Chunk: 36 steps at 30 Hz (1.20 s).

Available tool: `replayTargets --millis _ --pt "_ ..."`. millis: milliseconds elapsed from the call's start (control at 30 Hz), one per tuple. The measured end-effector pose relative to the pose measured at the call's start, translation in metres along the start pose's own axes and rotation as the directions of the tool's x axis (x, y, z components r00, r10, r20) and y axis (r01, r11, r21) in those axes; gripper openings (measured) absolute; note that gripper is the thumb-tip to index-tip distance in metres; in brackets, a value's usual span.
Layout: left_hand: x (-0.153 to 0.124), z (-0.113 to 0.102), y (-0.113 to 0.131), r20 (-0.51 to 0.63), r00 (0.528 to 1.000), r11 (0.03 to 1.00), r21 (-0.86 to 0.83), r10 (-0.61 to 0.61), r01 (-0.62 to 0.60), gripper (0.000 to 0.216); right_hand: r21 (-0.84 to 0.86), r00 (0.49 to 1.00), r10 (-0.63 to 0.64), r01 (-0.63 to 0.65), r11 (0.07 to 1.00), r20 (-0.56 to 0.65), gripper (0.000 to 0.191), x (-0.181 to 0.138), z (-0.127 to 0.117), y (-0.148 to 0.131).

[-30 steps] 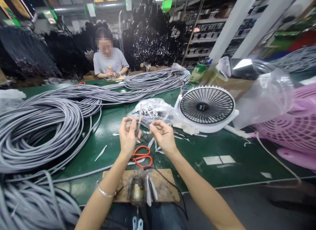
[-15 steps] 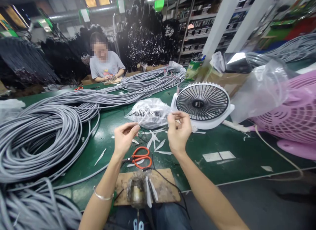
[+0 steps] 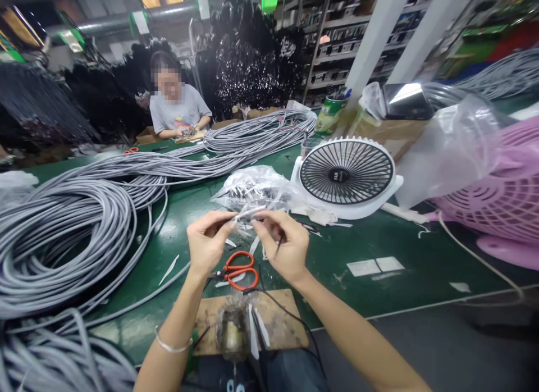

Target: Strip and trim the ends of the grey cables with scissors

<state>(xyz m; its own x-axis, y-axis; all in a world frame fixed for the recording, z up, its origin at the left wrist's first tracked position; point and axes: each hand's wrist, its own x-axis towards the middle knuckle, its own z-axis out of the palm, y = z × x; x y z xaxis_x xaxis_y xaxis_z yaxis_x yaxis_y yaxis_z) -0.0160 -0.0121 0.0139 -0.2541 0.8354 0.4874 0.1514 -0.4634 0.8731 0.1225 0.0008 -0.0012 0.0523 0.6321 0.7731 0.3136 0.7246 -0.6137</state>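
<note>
Above the table, my left hand (image 3: pixel 205 241) and my right hand (image 3: pixel 288 243) are close together, both with fingers pinched. A thin whitish strip (image 3: pixel 246 211) runs between the fingertips; its ends are hidden. Below the right fingers a small dark thin piece shows, too small to name. Just behind the hands lies a clear plastic bag (image 3: pixel 255 184) with dark parts inside. Nearer to me are scissors with orange handles (image 3: pixel 241 270), pointing left, with pale scraps around them.
Grey cable coils (image 3: pixel 67 235) cover the left side. A white fan (image 3: pixel 347 176) and a pink basket-like object (image 3: pixel 497 184) stand at right. A stained wooden board (image 3: pixel 290 322) bears a small grimy container (image 3: pixel 233 333). A co-worker (image 3: pixel 179 108) sits across the table.
My right hand has moved left and slightly down from beside the fan to meet my left hand. The left hand has stayed nearly in place, and the fingertips now almost touch.
</note>
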Motion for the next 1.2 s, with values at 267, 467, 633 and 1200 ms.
replayTargets --millis 267,467,633,1200 --pt "-0.002 0.007 -0.002 0.122 0.971 0.964 -0.144 -0.205 0.222 0.024 -0.121 0.978 -0.205 0.208 0.971 0.044 0.012 0.0 0.003 0.003" --pt "-0.006 0.009 0.0 0.07 0.991 0.993 -0.012 -0.118 0.119 0.019 -0.233 0.958 -0.288 0.278 0.932 -0.008 0.01 0.001 0.002 0.003" --pt "-0.008 0.01 -0.001 0.069 0.984 0.946 0.27 0.167 -0.179 0.018 -0.209 0.981 -0.191 0.196 0.958 0.043 0.014 -0.003 0.001 -0.006" --pt "-0.011 0.014 0.004 -0.164 0.961 0.969 -0.143 -0.223 0.201 0.032 0.029 0.986 0.073 -0.079 0.997 0.148 0.017 -0.008 0.008 -0.008"
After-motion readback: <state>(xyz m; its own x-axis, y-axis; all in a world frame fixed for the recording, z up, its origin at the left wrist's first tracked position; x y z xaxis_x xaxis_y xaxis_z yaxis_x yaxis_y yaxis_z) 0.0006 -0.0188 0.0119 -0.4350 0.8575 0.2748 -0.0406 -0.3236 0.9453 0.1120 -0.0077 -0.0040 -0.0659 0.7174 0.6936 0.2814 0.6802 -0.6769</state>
